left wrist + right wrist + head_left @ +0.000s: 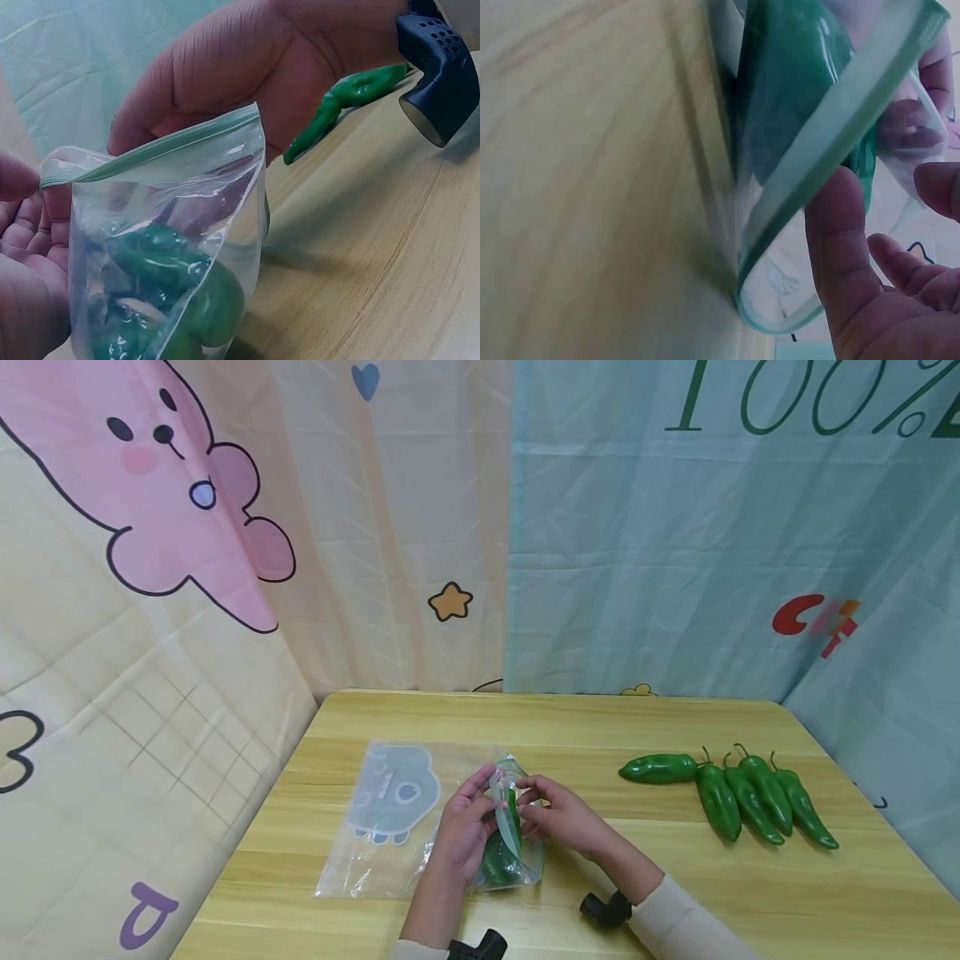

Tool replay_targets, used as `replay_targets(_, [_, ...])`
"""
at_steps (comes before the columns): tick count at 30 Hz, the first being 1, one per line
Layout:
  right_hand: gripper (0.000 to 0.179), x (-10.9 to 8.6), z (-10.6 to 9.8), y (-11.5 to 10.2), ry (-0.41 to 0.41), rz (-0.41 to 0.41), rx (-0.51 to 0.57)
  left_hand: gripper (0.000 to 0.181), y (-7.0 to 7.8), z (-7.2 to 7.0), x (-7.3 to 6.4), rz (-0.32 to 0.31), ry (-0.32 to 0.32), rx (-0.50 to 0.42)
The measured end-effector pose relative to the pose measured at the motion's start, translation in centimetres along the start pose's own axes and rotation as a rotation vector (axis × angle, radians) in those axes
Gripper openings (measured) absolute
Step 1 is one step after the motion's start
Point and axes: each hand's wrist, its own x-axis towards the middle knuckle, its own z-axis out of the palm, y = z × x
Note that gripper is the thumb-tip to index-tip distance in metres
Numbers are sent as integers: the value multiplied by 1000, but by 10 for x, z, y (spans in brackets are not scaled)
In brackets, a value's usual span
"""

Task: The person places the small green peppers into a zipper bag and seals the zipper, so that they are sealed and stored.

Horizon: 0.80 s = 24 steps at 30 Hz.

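A clear zip bag (528,867) with a green sealing strip stands on the table, its mouth gaping. Inside lie green peppers (214,304), partly blurred by the plastic. My left hand (465,827) pinches the bag's rim, thumb outside, as the left wrist view shows. A green pepper (512,806) stands upright at the bag's mouth. My right hand (562,814) is on the other side of the opening; in the right wrist view its index finger (838,232) is extended against the strip beside the pepper, with the thumb apart.
Several green peppers (765,793) lie on the right of the wooden table (570,718), one of them crosswise. A flat clear bag (337,868) with a grey-blue print lies left of my hands. Printed curtains (405,527) hang behind.
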Motion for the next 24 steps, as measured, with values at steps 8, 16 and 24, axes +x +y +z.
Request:
replay_targets(8, [46, -1, 5, 5, -39, -5, 3, 57, -1, -1, 1, 4, -9, -18])
replay_targets(16, [48, 0, -7, 2, -22, -10, -70, 57, -1, -1, 2, -7, 2, -23])
replay_targets(24, [44, 0, -39, -6, 51, -34, -135, 58, -1, 0, 0, -3, 10, -24])
